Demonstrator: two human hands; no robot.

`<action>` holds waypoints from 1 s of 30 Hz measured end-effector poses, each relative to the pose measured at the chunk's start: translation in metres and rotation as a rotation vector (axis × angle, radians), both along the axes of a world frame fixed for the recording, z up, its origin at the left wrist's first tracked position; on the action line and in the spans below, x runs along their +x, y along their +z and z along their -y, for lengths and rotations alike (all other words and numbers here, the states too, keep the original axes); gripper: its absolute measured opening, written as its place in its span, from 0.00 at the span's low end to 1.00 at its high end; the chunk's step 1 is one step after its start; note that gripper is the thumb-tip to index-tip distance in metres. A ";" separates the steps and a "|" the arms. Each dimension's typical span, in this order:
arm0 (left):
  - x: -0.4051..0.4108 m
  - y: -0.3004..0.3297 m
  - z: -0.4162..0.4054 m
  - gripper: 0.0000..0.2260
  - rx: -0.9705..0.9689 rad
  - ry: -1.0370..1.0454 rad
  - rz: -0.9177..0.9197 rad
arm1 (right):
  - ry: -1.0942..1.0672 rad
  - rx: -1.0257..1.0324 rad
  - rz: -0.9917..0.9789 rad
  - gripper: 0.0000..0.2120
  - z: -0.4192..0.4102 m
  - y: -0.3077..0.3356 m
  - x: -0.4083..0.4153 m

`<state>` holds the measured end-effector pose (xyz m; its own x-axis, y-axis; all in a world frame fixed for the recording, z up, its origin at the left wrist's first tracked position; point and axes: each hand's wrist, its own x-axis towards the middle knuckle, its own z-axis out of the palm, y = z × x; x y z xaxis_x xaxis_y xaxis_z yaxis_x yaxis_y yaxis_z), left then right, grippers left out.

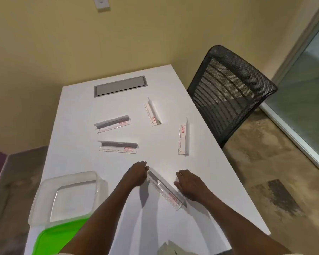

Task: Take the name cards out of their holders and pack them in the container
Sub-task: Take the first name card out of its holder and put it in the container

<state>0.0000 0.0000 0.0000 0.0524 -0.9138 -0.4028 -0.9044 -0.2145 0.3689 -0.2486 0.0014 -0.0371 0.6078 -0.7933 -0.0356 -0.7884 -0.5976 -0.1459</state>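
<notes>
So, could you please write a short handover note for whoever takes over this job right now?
Left hand: at the far end of the nearest holder, fingers curled against its tip; whether it grips cannot be told.
Right hand: open, resting beside the same holder, on its right.
Container: near left corner of the table, open, looks empty; green lid lies in front of it.
Done: nothing packed yet.
Left: all five holders keep their cards. The other four stand further out on the table. Pull each card, put it in the container.
</notes>
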 end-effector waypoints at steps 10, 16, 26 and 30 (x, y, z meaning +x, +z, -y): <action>-0.007 -0.008 0.006 0.13 0.050 -0.012 -0.044 | -0.183 0.263 -0.019 0.14 -0.016 -0.010 -0.005; -0.013 -0.014 0.010 0.14 -0.010 0.105 0.003 | -0.584 0.473 -0.042 0.10 -0.020 -0.013 -0.001; -0.012 -0.022 0.006 0.10 -0.072 0.205 -0.014 | -0.910 1.001 0.198 0.09 -0.018 -0.006 0.007; -0.009 -0.021 0.006 0.11 -0.052 0.342 -0.113 | -0.999 1.084 0.264 0.07 -0.014 -0.007 0.010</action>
